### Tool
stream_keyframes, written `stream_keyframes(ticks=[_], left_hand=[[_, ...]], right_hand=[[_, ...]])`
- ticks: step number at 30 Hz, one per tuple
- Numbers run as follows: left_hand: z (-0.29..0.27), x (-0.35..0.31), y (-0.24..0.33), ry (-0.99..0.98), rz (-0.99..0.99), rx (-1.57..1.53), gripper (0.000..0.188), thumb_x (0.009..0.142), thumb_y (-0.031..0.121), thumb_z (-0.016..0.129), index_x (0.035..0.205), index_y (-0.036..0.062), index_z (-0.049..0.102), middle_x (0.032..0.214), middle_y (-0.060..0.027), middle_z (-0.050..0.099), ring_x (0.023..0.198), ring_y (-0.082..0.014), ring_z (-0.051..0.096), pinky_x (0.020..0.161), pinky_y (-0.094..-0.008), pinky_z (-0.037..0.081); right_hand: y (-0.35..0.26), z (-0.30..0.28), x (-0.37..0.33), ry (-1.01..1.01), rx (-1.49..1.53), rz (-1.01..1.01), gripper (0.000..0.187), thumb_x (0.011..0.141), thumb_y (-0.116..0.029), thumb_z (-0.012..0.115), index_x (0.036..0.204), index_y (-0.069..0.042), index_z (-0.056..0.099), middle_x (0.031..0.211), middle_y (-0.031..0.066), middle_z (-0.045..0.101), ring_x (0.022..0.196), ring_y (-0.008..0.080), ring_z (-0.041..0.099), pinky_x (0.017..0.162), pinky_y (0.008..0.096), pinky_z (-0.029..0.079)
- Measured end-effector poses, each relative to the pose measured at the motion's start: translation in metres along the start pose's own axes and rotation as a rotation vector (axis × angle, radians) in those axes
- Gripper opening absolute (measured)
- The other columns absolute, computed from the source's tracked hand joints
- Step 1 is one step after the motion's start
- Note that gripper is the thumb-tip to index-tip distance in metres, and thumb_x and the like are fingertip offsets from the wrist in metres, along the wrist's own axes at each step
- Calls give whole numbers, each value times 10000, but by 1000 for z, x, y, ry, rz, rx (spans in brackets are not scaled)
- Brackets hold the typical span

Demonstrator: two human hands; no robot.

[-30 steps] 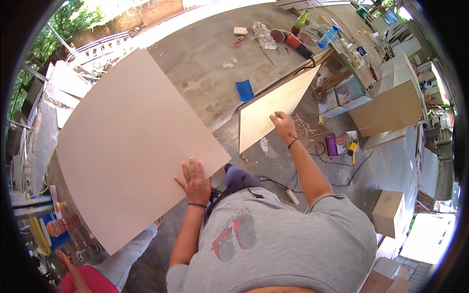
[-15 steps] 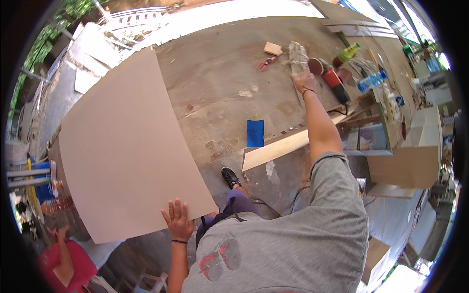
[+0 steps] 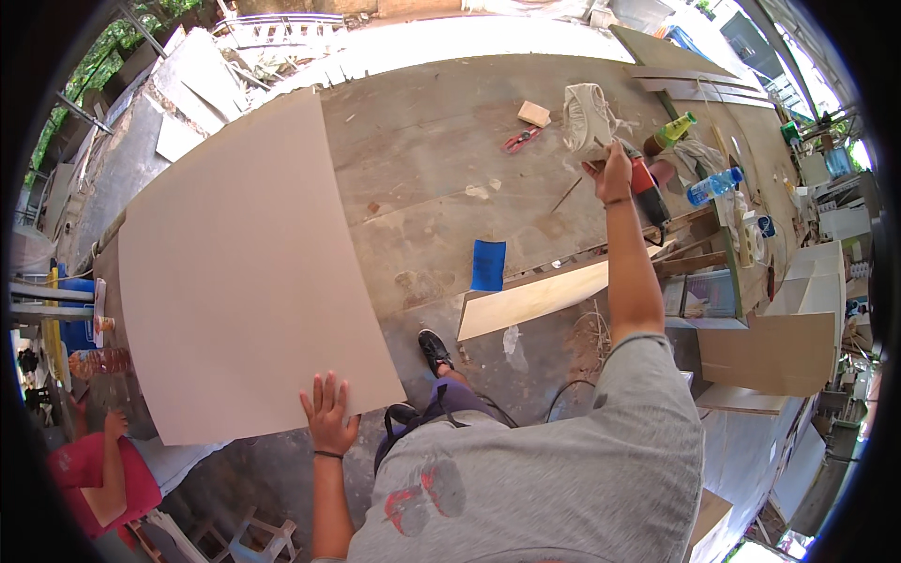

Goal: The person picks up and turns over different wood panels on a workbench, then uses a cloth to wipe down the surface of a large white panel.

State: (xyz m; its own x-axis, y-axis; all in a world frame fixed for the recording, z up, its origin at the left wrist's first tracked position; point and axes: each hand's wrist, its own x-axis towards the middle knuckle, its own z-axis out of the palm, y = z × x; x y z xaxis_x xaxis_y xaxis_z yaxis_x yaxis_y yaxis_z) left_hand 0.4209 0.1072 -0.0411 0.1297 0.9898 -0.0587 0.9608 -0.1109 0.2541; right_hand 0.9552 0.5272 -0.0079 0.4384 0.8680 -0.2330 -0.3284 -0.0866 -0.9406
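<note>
Nearest, btm ctr of frame: the wearer's grey T-shirt [image 3: 563, 441] w/ a dark-and-red print; L hand [image 3: 330, 413] just L of it, flat & released, fingers spread on the near edge of the big beige panel [image 3: 244, 281], nothing gripped. Panel fills the L-ctr of frame, lying on the worktable [image 3: 441, 197], its near end jutting past the table edge. Black shoe [image 3: 435, 350] on the floor approx ctr, just R of the panel's near corner. Narrow-looking pale board [image 3: 535, 300] tilted along the table's near edge, ctr-R; blue sheet [image 3: 488, 266] on the table edge just above its L end. R arm stretches to upper R; R hand [image 3: 615, 174] has fingers curled at the lower end of the off-white cloth [image 3: 588, 114], can't tell if it's gripping it. Red-and-black power tool [image 3: 646, 188] just R of that hand, partly hidden. Red-handled pliers [image 3: 522, 141] & a small wood block [image 3: 534, 114] near cloth, to its L. Green bottle [image 3: 671, 131] & clear blue bottle [image 3: 715, 187] lie tilted in the upper R. Co-worker in a red shirt [image 3: 103, 483] at lower L, below the panel. Farthest: green foliage [image 3: 70, 122], upper L.
</note>
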Motion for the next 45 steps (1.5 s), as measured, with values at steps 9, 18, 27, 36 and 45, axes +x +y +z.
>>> stream_keyframes(ticks=[9,18,27,36,45], left_hand=[[-18,4,16,-9,-71,-208,702,726,368,674,1318,77,434,1438,-118,312,1359,-313,205,1070,-551,90],[-21,-71,75,528,-298,-1953,648,885,527,464,1281,17,411,1295,-132,459,1208,-242,443,994,-386,366],[37,-197,29,1127,-999,-2200,560,918,505,406,1261,63,436,1231,-87,528,1116,-238,529,919,-350,453],[51,-273,56,912,-1268,-1708,492,937,411,409,1292,71,399,1224,-61,460,1084,-195,479,907,-327,383],[42,-276,64,1143,-950,-723,611,935,341,397,1375,-42,218,1282,-236,412,1196,-343,414,1005,-389,312]], right_hand=[[15,-2,-275,-498,312,406,523,821,-295,397,1248,1,451,1222,140,539,1031,247,568,807,384,466],[74,-8,-478,-957,240,1191,467,841,-279,342,1149,40,488,992,172,622,795,235,637,617,332,533],[126,79,-603,-1533,-517,479,467,885,-416,515,1115,-10,529,938,108,633,867,184,607,713,314,510],[217,134,-672,-1568,-463,44,439,738,-93,674,1131,12,512,1016,135,628,949,253,606,810,333,468],[219,139,-723,-2087,-606,137,526,725,-148,589,1203,22,453,992,226,609,943,334,597,821,359,455]])
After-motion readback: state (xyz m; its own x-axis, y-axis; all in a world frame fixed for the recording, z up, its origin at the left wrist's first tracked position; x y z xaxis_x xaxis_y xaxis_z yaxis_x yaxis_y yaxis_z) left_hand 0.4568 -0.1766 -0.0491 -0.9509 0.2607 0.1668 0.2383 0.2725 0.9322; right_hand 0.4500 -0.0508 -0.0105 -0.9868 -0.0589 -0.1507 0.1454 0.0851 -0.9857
